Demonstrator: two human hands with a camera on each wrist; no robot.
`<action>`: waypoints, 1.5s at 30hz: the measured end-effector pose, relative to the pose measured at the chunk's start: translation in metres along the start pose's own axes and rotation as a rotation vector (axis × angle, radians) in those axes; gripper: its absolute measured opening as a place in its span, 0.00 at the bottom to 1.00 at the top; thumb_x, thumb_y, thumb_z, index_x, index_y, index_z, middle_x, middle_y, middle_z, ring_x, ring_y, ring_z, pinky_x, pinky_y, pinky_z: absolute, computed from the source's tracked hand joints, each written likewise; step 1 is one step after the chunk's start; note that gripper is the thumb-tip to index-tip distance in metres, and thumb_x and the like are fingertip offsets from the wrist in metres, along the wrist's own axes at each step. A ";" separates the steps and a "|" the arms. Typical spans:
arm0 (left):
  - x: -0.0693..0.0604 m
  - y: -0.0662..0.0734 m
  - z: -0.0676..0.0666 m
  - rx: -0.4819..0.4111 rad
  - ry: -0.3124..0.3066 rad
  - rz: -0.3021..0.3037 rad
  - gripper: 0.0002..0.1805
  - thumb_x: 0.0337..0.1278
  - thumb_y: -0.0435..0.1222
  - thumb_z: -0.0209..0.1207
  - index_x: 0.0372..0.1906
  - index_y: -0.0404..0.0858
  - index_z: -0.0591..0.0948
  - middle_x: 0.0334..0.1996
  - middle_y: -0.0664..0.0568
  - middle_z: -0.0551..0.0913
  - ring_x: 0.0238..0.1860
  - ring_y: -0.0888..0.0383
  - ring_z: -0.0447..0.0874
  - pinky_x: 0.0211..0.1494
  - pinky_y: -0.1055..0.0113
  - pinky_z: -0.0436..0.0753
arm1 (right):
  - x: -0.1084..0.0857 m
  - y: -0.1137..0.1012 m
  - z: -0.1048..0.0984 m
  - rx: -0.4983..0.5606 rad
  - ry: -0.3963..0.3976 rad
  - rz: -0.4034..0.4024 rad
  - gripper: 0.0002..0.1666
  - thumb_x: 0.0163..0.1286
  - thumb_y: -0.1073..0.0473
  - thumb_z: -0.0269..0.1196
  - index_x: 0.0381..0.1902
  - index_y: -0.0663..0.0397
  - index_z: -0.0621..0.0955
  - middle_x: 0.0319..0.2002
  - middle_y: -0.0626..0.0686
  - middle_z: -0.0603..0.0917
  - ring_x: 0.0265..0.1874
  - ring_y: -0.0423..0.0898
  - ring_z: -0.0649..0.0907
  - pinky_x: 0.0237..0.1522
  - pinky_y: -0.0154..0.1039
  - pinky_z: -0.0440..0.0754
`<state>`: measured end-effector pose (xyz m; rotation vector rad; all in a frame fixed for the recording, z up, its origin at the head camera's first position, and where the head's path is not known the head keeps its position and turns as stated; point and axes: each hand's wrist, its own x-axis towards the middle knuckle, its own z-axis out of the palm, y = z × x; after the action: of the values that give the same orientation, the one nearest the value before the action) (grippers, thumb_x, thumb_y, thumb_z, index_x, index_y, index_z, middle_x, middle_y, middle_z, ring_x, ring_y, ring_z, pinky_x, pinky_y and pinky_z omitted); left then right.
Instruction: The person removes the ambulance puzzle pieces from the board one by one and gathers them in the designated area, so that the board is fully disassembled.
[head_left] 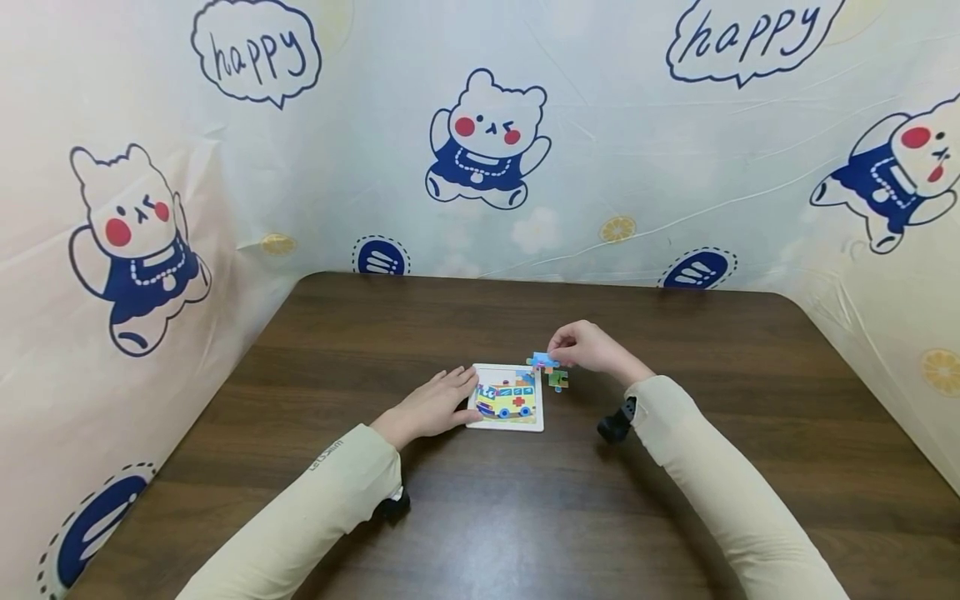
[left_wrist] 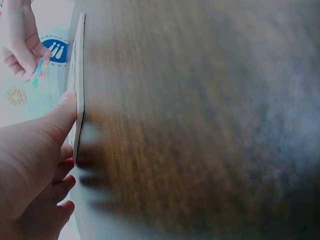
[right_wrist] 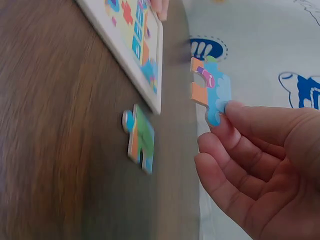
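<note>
A white-framed jigsaw puzzle with a yellow ambulance picture lies on the table; part of its upper area shows bare white. My left hand rests at the frame's left edge, fingers extended, thumb on the lower left corner. In the left wrist view the left thumb touches the frame's edge. My right hand pinches a blue puzzle piece with orange and purple parts between thumb and fingers, raised above the table by the frame's upper right corner. A green puzzle piece lies on the table just right of the frame.
The brown wooden table extends around the puzzle on all sides. Behind it and at both sides hangs a pale curtain printed with cartoon bears. A dark wrist camera sits under the right sleeve.
</note>
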<state>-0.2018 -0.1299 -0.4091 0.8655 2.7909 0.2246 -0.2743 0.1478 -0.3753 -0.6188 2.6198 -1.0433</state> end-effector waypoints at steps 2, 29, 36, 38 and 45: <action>0.000 0.000 0.000 0.001 0.002 0.000 0.39 0.62 0.54 0.50 0.69 0.33 0.57 0.69 0.44 0.53 0.69 0.49 0.47 0.68 0.54 0.50 | -0.004 0.003 -0.004 -0.009 0.006 0.008 0.06 0.64 0.63 0.60 0.31 0.59 0.82 0.23 0.50 0.78 0.23 0.45 0.75 0.28 0.37 0.76; -0.002 0.000 -0.001 -0.035 0.005 -0.009 0.39 0.61 0.53 0.51 0.69 0.33 0.57 0.69 0.44 0.54 0.69 0.49 0.47 0.68 0.55 0.49 | -0.029 0.055 -0.020 0.023 -0.047 0.130 0.06 0.63 0.67 0.60 0.30 0.65 0.81 0.20 0.51 0.76 0.22 0.44 0.74 0.27 0.37 0.76; -0.002 -0.001 0.000 -0.021 -0.001 -0.018 0.40 0.61 0.54 0.51 0.69 0.34 0.57 0.69 0.45 0.54 0.69 0.50 0.46 0.68 0.55 0.49 | -0.029 0.058 -0.020 0.005 -0.056 0.190 0.06 0.65 0.66 0.59 0.30 0.63 0.82 0.22 0.51 0.76 0.22 0.44 0.74 0.27 0.36 0.76; -0.002 -0.001 0.000 -0.017 -0.001 -0.017 0.40 0.61 0.54 0.51 0.69 0.34 0.57 0.69 0.45 0.54 0.69 0.50 0.46 0.68 0.55 0.49 | -0.029 0.058 -0.020 -0.002 -0.058 0.182 0.07 0.65 0.66 0.58 0.30 0.63 0.82 0.23 0.51 0.76 0.22 0.44 0.74 0.27 0.36 0.76; -0.001 0.000 -0.001 -0.016 0.000 -0.010 0.39 0.61 0.54 0.51 0.69 0.33 0.57 0.69 0.45 0.54 0.69 0.49 0.47 0.68 0.55 0.49 | -0.028 0.056 -0.020 -0.010 -0.058 0.160 0.07 0.65 0.67 0.58 0.30 0.64 0.82 0.22 0.49 0.77 0.21 0.43 0.74 0.25 0.36 0.76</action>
<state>-0.2012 -0.1311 -0.4081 0.8475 2.7891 0.2447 -0.2735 0.2101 -0.3980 -0.4259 2.5764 -0.9505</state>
